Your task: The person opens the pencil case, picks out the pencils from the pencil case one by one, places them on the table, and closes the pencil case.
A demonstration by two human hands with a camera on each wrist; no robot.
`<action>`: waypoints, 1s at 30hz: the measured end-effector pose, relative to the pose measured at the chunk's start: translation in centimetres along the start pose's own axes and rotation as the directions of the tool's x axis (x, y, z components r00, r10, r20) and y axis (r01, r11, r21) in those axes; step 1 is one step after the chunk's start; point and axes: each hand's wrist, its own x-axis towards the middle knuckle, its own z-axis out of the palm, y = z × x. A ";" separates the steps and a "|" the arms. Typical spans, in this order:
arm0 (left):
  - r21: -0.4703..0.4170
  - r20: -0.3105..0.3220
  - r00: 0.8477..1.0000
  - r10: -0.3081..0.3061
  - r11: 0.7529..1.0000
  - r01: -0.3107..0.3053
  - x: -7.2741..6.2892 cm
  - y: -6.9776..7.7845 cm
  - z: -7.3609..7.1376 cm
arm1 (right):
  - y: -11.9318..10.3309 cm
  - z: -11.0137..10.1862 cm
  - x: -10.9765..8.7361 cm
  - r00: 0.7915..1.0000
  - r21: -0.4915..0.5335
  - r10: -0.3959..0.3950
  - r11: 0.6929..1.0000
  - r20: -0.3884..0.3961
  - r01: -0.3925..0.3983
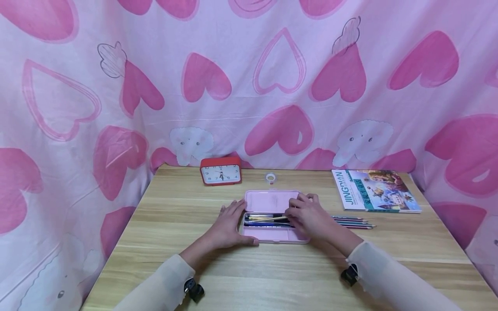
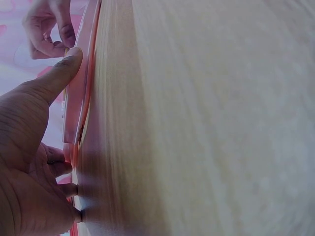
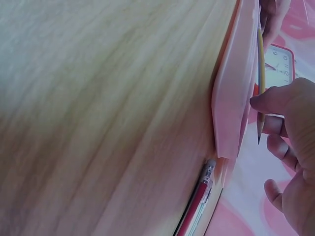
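A pink pencil case [image 1: 254, 234] lies unfolded on the table, its lid [image 1: 268, 201] tipped back. Several pencils [image 1: 254, 224] rest in its rear compartment. My left hand [image 1: 227, 227] spreads around the case's left end, thumb [image 2: 66, 66] pressing its front rim and straight fingers beside the lid. Between thumb and fingertips, my right hand [image 1: 311, 218] pinches a yellow pencil [image 3: 261, 64] lengthwise over the case. In the right wrist view, that pencil's sharpened tip points down past the fingers. Part of the case's right end is hidden under my right hand.
More pencils [image 1: 352, 222] lie to the right of the case, partly behind my right wrist. A red clock [image 1: 221, 172] stands at the back left, a small tape roll [image 1: 270, 177] behind the lid. A magazine [image 1: 375, 191] lies at the back right, near the patterned curtain [image 1: 218, 112].
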 end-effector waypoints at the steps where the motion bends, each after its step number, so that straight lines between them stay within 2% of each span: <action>1: 0.001 0.000 1.000 0.000 1.000 0.000 0.0 0.0 0.0 | 0.1 -0.1 -0.1 1.000 0.002 0.002 1.000 -0.009 -0.002; 10: 0.006 -0.002 1.000 -0.003 1.000 0.003 -0.1 0.1 0.0 | 0.9 -1.2 -1.1 0.998 0.009 0.042 0.999 -0.053 -0.042; 18: 0.011 -0.005 1.000 -0.006 1.000 0.006 -0.1 0.0 0.0 | 2.3 -2.7 -2.8 0.993 0.012 0.112 0.994 -0.049 -0.111; 26: 0.013 -0.007 1.000 -0.006 1.000 0.006 -0.1 0.1 0.0 | 4.5 -2.8 -4.9 0.982 0.009 0.110 0.994 -0.153 -0.110; 30: 0.007 -0.004 1.000 -0.013 1.000 0.013 -0.1 0.1 0.1 | 5.5 -3.1 -6.2 0.977 0.013 0.127 0.992 -0.169 -0.127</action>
